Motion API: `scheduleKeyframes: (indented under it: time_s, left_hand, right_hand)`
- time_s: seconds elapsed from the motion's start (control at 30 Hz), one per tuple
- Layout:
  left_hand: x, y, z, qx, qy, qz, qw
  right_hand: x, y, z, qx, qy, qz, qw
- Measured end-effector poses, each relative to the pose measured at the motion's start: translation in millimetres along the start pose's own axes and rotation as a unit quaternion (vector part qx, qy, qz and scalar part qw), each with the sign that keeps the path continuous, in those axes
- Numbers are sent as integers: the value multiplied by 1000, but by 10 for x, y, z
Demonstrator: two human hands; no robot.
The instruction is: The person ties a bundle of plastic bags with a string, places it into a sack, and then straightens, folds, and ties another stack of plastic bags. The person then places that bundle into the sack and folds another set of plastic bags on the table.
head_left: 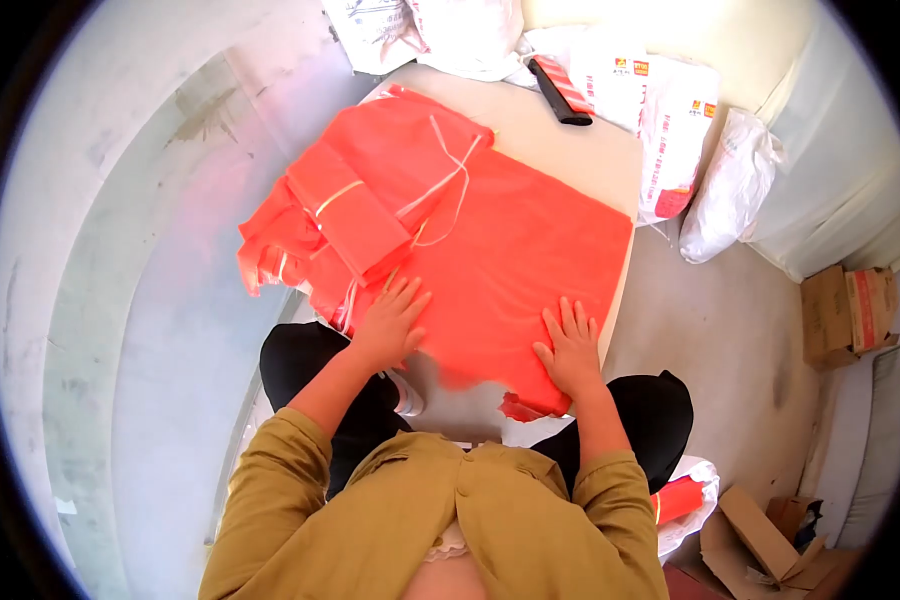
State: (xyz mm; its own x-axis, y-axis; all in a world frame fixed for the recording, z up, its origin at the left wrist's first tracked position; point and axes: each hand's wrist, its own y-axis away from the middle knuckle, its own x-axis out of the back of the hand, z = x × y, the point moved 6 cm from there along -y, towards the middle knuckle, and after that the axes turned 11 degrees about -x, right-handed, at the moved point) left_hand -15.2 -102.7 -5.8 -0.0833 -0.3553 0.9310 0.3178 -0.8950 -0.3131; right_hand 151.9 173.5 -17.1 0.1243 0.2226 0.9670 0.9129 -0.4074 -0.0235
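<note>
A wide sheet of red fabric (530, 235) lies spread over the tabletop, its near edge hanging over toward my lap. My left hand (392, 325) rests flat on the fabric's near left part, fingers spread. On the near right part lies my right hand (570, 345), palm down with its fingers apart. Just beyond my left hand sits a folded red bundle (350, 220) with a yellow band around it. More crumpled red fabric is under and beside that bundle. A loose white string (457, 175) trails across the red material.
A black-and-red object (562, 92) lies at the table's (570, 150) far edge. White printed sacks (670, 130) and a white plastic bag (730, 185) stand behind and to the right. Cardboard boxes (832, 318) are at the right wall, and an opened carton (770, 540) is at lower right.
</note>
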Motion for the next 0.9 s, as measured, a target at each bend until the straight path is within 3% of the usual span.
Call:
scheduleKeyframes:
  time_s: [0.37, 0.9]
  left_hand:
    - [-56, -66, -49, 24, -1, -6, 1000]
    - [-189, -324, -149, 70, 7, -83, 994]
  right_hand:
    - [0, -54, 17, -21, 19, -20, 999]
    - [10, -179, 211, -39, -40, 36, 998]
